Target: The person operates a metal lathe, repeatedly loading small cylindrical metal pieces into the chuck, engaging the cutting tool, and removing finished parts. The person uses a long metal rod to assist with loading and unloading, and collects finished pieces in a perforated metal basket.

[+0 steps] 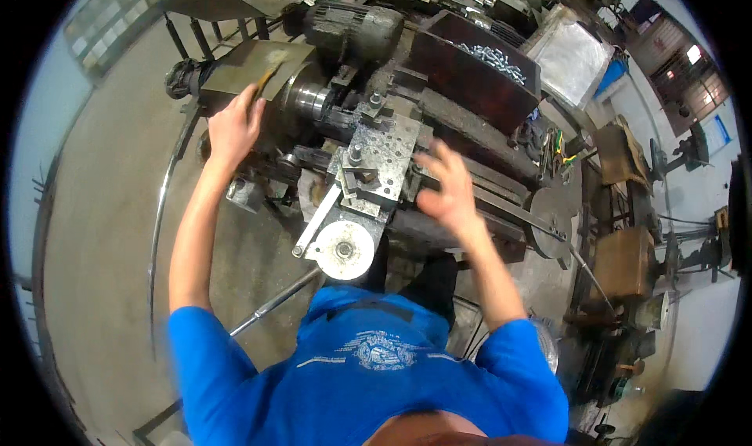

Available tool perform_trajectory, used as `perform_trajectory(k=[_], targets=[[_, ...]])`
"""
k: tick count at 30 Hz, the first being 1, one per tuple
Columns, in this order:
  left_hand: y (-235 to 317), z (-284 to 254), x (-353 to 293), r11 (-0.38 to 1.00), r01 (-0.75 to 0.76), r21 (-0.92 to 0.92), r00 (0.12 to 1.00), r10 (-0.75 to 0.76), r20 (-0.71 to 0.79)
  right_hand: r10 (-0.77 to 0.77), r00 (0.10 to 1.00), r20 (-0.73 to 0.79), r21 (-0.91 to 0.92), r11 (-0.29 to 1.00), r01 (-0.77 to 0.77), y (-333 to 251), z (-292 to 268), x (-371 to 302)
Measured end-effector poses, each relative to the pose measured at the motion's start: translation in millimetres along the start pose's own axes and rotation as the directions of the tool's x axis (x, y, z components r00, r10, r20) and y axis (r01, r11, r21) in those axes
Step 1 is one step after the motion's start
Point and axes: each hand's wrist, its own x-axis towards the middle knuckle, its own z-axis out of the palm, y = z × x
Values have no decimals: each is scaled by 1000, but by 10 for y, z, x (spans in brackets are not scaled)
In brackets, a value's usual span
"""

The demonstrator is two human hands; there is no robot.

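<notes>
Underfoot, bare concrete floor [102, 211] around a grimy lathe [376, 133], cluttered workshop.

A bright blue shirt [368, 368] (pale printed emblem on it), dark red bin [470, 74], silvery handwheel [343, 249].

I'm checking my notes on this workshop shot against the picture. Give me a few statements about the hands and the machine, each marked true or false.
1. The left hand is up at the flat metal guard over the chuck. True.
2. The right hand grips the round white handwheel. False: it is blurred, fingers spread, over the dark machine bed right of the tool post, apart from the handwheel.
3. The dark tray behind the machine holds small shiny metal parts. True.
4. The person wears a red shirt. False: the shirt is blue.
5. The handwheel sits nearer the person than the tool post. True.
</notes>
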Motion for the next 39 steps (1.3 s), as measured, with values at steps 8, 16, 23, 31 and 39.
perform_trajectory(k=[8,16,23,31,39], targets=[[191,60,60,978,16,-207,999,-24,-35,273,959,74,62,959,-278,-296,-165,-1121],[877,348,-285,934,-190,-301,946,257,198,340,939,45,152,927,-343,-297,-259,-1437],[770,378,-81,947,-299,-122,896,322,307,337,940,58,140,929,-342,-333,-313,-1511],[785,234,28,928,-235,-288,951,281,130,367,930,11,126,922,-366,-359,-459,-1544],[314,-140,451,993,-72,91,995,65,77,580,809,-97,34,814,-579,-145,-849,-2180]])
